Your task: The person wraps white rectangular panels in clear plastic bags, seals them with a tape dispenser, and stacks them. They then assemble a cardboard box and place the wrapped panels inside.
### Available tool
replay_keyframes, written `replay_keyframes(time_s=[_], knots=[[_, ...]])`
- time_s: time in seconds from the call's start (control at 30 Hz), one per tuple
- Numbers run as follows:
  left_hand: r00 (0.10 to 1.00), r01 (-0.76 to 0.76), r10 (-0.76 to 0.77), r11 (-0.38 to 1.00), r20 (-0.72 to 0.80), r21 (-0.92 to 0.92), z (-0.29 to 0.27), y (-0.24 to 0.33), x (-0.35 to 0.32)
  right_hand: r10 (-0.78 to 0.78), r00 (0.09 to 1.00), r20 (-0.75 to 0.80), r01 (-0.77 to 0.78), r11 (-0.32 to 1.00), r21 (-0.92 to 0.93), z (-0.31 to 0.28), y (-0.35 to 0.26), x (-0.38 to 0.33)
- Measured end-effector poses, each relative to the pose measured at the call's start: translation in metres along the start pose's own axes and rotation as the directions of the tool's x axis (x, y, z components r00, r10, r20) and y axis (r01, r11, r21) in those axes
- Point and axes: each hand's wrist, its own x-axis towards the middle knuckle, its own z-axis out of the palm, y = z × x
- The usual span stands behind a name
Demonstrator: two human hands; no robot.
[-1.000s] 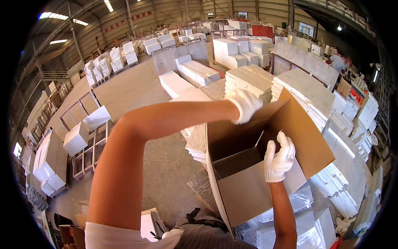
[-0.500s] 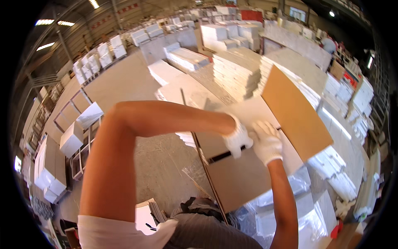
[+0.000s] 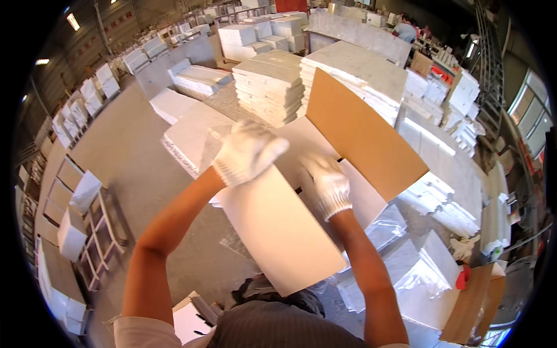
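Note:
A cardboard box [image 3: 360,197] lies partly unfolded in front of me, with black slots between its panels. Its tan right flap [image 3: 362,139] stands up, while the pale left flap [image 3: 281,226] is raised and tilted. My left hand [image 3: 248,152], in a white knitted glove, is beside the far end of the left flap. Motion smears its fingers, so I cannot tell whether they hold the cardboard. Inside the box, my right hand [image 3: 326,182], gloved alike, rests on the panel near a slot with its fingers stretched out.
Stacks of pale slabs [image 3: 270,87] stand beyond the box, and more slabs [image 3: 441,156] lie to the right. Plastic-wrapped pieces [image 3: 406,272] sit at the near right beside an open brown carton [image 3: 476,301]. A metal rack [image 3: 96,232] stands on the left floor.
The left flap has come up from the side and now leans over the box. My left hand has moved leftward and away from the slot; my right hand has shifted slightly left with the view.

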Motion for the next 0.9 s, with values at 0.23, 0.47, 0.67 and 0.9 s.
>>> replay_keyframes(time_s=[0.23,0.47,0.67,0.9], knots=[[0.996,-0.023,0.015,0.995,-0.083,-0.1,0.063,-0.012,-0.015,0.383,0.915,-0.124,-0.278,0.823,0.495,-0.195,0.079,0.041],[0.703,0.274,-0.498,0.849,-0.507,-0.453,0.085,-0.035,-0.01,-0.136,0.887,0.44,0.049,0.978,0.205,-0.106,-0.012,-0.056],[0.899,0.435,-0.438,0.893,-0.003,-0.115,0.102,-0.083,0.021,-0.088,0.994,0.066,0.09,0.995,-0.033,-0.054,-0.028,-0.081],[0.81,0.557,-0.482,0.81,0.334,-0.181,0.105,-0.095,0.039,0.12,0.975,-0.189,-0.134,0.989,-0.063,-0.059,-0.043,-0.101]])
